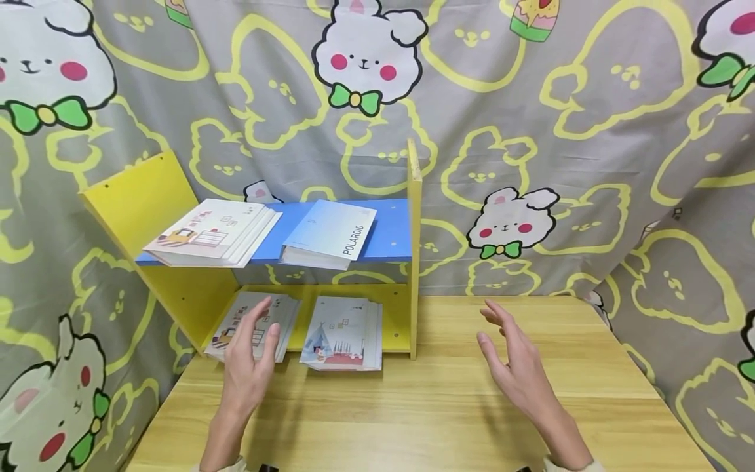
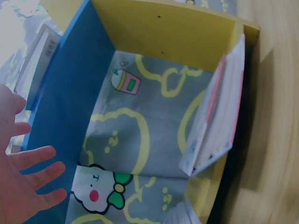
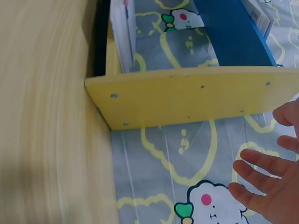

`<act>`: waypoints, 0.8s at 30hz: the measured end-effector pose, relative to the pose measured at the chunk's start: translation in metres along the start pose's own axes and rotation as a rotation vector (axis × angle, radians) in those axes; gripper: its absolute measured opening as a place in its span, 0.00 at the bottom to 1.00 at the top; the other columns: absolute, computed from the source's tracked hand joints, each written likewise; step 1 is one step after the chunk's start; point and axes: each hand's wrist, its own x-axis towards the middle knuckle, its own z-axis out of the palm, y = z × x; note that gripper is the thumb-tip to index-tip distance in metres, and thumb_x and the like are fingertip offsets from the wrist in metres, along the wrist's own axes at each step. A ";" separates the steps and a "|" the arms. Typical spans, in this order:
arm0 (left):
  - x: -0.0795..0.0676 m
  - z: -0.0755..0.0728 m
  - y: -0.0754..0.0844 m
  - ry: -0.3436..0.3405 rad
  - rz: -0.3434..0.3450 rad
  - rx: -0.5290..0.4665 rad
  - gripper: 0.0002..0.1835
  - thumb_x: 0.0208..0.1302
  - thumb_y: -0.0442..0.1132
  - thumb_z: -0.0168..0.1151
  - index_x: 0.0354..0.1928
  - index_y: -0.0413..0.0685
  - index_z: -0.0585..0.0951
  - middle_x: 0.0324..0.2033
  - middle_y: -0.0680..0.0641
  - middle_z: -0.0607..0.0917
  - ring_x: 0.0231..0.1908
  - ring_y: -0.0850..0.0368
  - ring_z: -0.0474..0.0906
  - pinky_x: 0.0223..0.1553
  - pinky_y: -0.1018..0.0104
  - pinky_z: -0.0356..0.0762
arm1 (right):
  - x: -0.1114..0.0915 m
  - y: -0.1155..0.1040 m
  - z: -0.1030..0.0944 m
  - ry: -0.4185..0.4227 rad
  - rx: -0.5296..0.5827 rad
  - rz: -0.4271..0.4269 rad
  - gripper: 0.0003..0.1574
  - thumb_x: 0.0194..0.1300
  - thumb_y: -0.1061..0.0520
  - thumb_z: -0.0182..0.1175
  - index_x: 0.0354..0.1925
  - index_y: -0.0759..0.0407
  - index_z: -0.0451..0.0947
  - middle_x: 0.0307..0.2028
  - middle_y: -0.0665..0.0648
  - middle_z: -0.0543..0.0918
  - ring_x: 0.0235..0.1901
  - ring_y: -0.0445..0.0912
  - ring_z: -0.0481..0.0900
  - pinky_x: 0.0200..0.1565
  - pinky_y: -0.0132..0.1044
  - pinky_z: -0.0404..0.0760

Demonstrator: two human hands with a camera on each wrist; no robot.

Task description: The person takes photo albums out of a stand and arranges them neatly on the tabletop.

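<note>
While bks (image 1: 330, 229) lie on shelf unit (image 1: 415, 275), L hand (image 1: 246, 373) & R hand (image 1: 519, 367) hover, fingers (image 2: 46, 176) spread

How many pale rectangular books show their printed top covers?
4: upper-left white book and pale-blue POLAROID book on the blue board; lower-left white book and lower-right white book on the yellow board. More may be hidden beneath.

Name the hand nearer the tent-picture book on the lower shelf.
Left. In the head view, the left hand is left of the tent-picture book; the right hand is farther off, to its right.
</note>
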 end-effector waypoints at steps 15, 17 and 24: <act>0.014 0.004 0.015 -0.023 -0.010 -0.183 0.34 0.75 0.28 0.54 0.78 0.59 0.63 0.64 0.42 0.78 0.62 0.43 0.74 0.64 0.73 0.68 | 0.015 -0.024 0.014 -0.006 0.193 0.010 0.41 0.74 0.63 0.61 0.77 0.44 0.60 0.60 0.55 0.81 0.59 0.50 0.79 0.56 0.45 0.82; 0.015 0.005 0.016 -0.023 -0.008 -0.205 0.34 0.75 0.27 0.54 0.78 0.57 0.63 0.64 0.42 0.79 0.61 0.42 0.74 0.62 0.75 0.68 | 0.017 -0.026 0.016 -0.003 0.208 0.004 0.40 0.74 0.63 0.61 0.77 0.44 0.60 0.60 0.55 0.81 0.59 0.51 0.79 0.56 0.44 0.82; 0.017 0.007 0.019 -0.023 -0.029 -0.230 0.33 0.76 0.28 0.53 0.78 0.56 0.62 0.61 0.41 0.81 0.58 0.47 0.77 0.58 0.76 0.71 | 0.026 -0.037 0.023 0.016 0.282 -0.012 0.41 0.73 0.65 0.61 0.77 0.45 0.61 0.60 0.55 0.80 0.57 0.52 0.80 0.56 0.43 0.83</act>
